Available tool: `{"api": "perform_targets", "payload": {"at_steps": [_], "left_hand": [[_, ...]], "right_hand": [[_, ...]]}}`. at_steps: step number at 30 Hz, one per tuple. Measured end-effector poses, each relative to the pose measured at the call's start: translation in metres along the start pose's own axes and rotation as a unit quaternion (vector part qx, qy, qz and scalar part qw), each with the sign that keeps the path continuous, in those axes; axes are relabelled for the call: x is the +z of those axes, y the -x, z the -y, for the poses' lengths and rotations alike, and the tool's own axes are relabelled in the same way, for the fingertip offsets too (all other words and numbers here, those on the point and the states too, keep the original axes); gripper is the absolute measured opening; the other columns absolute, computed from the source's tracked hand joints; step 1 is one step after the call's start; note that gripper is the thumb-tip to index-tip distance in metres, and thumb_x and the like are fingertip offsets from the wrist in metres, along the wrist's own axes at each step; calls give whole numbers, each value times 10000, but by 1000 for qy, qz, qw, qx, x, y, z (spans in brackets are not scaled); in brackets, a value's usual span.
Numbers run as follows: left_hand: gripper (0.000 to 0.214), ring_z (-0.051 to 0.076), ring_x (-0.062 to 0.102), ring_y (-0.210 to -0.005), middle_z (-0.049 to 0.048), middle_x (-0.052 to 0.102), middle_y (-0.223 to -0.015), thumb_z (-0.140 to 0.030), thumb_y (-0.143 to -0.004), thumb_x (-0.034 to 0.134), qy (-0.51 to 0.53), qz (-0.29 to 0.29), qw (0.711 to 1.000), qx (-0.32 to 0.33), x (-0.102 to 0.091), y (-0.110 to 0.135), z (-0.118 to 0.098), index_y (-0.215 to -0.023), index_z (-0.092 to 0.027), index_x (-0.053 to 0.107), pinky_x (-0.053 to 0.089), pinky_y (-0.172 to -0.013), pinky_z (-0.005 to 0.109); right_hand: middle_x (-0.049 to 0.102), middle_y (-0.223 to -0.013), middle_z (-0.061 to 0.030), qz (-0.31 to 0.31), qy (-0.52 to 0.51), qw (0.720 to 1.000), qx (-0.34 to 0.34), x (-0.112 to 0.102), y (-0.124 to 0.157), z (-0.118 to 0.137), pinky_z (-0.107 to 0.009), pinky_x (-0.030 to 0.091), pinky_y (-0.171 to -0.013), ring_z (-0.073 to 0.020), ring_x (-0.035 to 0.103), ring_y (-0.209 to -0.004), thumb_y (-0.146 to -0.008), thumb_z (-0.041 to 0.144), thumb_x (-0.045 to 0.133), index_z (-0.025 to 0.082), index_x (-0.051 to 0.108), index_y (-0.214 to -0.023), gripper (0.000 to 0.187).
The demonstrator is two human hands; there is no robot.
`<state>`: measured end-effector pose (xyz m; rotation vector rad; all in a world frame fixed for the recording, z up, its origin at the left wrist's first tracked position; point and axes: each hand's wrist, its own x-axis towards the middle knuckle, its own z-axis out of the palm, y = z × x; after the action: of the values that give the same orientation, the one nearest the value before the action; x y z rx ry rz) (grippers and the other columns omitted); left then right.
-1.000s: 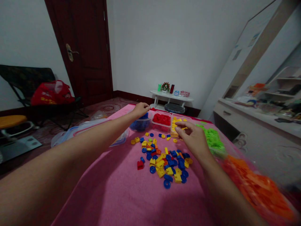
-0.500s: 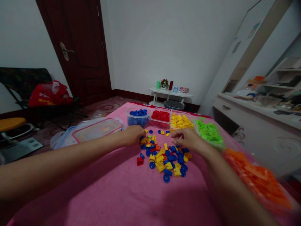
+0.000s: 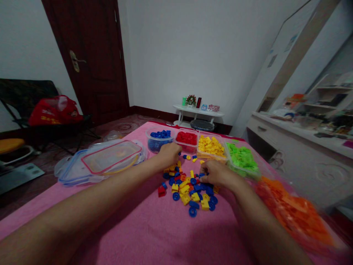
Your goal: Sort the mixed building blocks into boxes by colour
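A loose heap of toy bricks (image 3: 185,198) and wheels, mostly yellow and blue with a few red and orange, lies on the pink cloth. My left hand (image 3: 168,154) is over the heap's far left side, fingers closed and pointing down; a bit of blue shows at the fingertips, but whether it is gripped is unclear. On the heap's right side my right hand (image 3: 216,172) has its fingers bent together among blue pieces, and what they hold is hidden. One red brick (image 3: 161,191) sits at the near left edge. A blue wheel (image 3: 192,211) lies nearest me.
Behind the heap stand clear tubs of blue bricks (image 3: 160,134), red bricks (image 3: 186,138) and yellow bricks (image 3: 211,146). Green bricks (image 3: 242,156) and orange bricks (image 3: 296,211) fill containers along the right. Stacked container lids (image 3: 111,156) lie at the left.
My left hand has moved right, away from the heap's left edge to the loose pieces behind it. The right hand has come down slightly closer onto the blue pieces, fingers more closed.
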<state>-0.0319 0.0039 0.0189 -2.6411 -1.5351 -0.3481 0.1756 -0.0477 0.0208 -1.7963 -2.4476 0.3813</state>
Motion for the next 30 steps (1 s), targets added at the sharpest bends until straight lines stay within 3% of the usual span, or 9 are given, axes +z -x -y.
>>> {"api": "perform_targets", "payload": {"at_steps": [6,15,20,25,28,30], "left_hand": [[260,274,645,-901,159,679,-951,-106,-767,477,-68,36,996,-41,13,-3,-9,-934,-124,677,494,-730,339],[287,244,636,-935,85,685,-987,-269,-798,494,24,-34,999,-34,28,-14,-12,-1031,-228,657,487,-766,317],[292,288,640,-918,156,676,-987,-234,-760,557,48,27,997,-48,32,-29,-20,-1015,-161,680,483,-776,360],[274,286,633,-911,183,666,-976,-267,-767,585,70,6,996,-57,38,-29,-20,-966,-103,677,480,-746,336],[247,217,632,-811,96,683,-864,-306,-729,643,190,-18,980,-56,38,-25,-20,-898,-131,684,475,-698,281],[205,160,612,-691,47,667,-752,-278,-710,665,373,-12,926,-62,33,-22,-23,-846,-125,679,470,-631,241]], "right_hand": [[631,-719,-2,-4,10,1000,3,-1,-3,-2,-217,295,-519,-117,523,-632,-646,244,662,182,649,-756,127],[616,-683,-2,-112,-25,993,9,-3,-6,7,-218,301,-530,-124,524,-628,-680,237,602,187,672,-815,160],[616,-669,-2,-133,-41,990,-4,-5,-7,6,-219,329,-543,-125,529,-617,-702,251,592,186,666,-815,150],[619,-666,-5,-168,-62,984,1,-4,-9,-1,-222,349,-537,-127,537,-601,-705,282,612,187,673,-840,176],[642,-699,-16,-201,-91,975,10,-4,-10,-4,-228,368,-537,-135,558,-607,-709,291,618,190,684,-867,199],[656,-724,-24,-227,-114,967,11,-6,-11,-4,-233,385,-544,-138,572,-611,-709,294,623,186,687,-870,205]]}}
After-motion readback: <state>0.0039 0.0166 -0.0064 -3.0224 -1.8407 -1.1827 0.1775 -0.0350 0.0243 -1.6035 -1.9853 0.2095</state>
